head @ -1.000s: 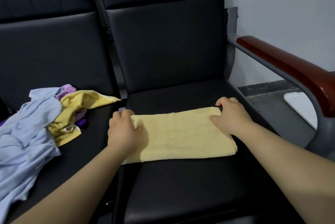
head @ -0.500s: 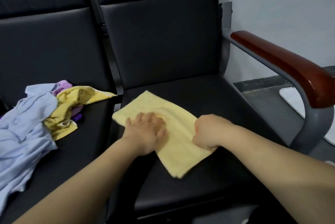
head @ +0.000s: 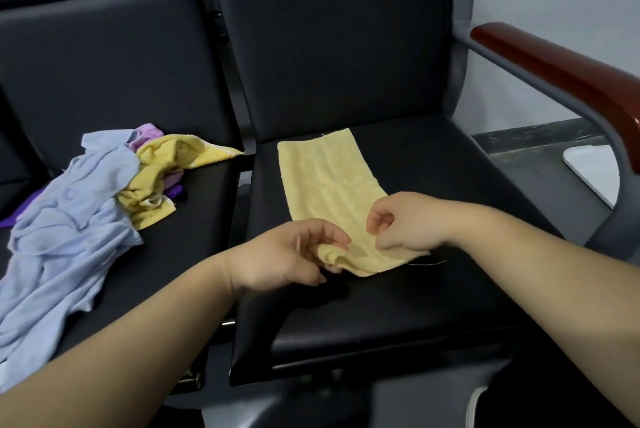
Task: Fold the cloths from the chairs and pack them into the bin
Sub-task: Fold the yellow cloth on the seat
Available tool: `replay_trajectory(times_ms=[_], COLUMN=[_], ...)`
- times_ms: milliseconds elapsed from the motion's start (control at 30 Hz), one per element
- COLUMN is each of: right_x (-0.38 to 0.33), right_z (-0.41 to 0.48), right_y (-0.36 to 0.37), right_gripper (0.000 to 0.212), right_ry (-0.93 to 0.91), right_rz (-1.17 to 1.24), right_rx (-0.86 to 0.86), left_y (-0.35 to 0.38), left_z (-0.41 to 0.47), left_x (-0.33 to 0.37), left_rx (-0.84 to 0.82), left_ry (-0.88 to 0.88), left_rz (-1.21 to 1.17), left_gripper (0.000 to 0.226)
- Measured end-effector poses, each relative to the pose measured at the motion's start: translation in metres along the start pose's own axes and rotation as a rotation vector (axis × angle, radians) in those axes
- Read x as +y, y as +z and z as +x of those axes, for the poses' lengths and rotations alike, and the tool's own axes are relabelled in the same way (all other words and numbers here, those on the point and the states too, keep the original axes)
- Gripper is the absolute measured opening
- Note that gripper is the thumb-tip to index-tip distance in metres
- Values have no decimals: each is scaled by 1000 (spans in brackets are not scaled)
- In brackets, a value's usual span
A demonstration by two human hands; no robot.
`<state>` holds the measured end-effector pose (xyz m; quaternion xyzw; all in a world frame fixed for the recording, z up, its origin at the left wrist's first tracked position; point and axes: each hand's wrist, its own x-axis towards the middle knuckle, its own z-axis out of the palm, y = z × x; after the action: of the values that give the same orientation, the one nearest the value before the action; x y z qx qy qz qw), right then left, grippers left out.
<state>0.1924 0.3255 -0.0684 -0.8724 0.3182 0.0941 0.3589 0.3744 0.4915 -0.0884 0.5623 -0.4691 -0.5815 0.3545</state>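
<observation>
A yellow cloth (head: 329, 185), folded into a long strip, lies on the right seat (head: 433, 289), running from the hands towards 12 o'clock. The left hand (head: 287, 257) pinches the strip's near left corner between thumb and fingers, lifting it slightly. The right hand (head: 405, 223), fingers curled, holds the near right corner. At 9 o'clock of the strip, on the next seat, lies a heap (head: 69, 219) of unfolded blue, yellow and purple cloths. A red-brown armrest (head: 554, 70) stands at 2 o'clock.

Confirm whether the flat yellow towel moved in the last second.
Yes. The yellow towel has turned from lying across the seat to pointing at its backrest; the left hand and right hand pinch its near end.
</observation>
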Motion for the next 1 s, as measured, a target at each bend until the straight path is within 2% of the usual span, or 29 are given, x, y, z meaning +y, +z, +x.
replay_trajectory(times_ms=[33,100,200,233,300,333,367,433,500,533,633,767,900,1000], right_x=[0,1,-1,-3,-6,-8,-7,-5,-2,3,11,9,3,2], right_z=[-2,-4,-2,0,5,5,7,5,0,-1,2,11,26,40], right_y=[-1,-2,8,13,18,16,13,-2,-13,-16,-20,-21,-24,-26], right_gripper=[36,52,64,58,21,13,22,23,6,16,33,36,19,18], right_ry=[3,3,15,17,-4,-5,11,44,112,153,219,254,257,273], right_rz=[56,87,-68,-145,-274,-281,-228,96,473,586,666,698,753,744], right_rx=[-43,-94,-71,-36,103,174,214,196,43,-29,-106,-15,157,235], left_y=[1,1,2,2,-2,-5,-10,-23,-34,-38,-47,-51,-56,-61], left_z=[-1,-1,1,1,-2,-4,-7,-15,-26,-31,-37,-24,-1,19], left_x=[1,4,5,7,14,19,23,31,35,36,34,30,27,21], left_rx=[51,275,535,581,642,660,665,595,415,333,218,403,611,729], left_ry=[16,40,28,28,44,46,32,-34,-113,-150,-209,-154,-47,-17], left_rz=[6,89,363,451,646,712,720,481,168,67,-54,-100,-107,-95], left_gripper=[51,37,12,7,6,6,7,9,13,12,11,10,15,12])
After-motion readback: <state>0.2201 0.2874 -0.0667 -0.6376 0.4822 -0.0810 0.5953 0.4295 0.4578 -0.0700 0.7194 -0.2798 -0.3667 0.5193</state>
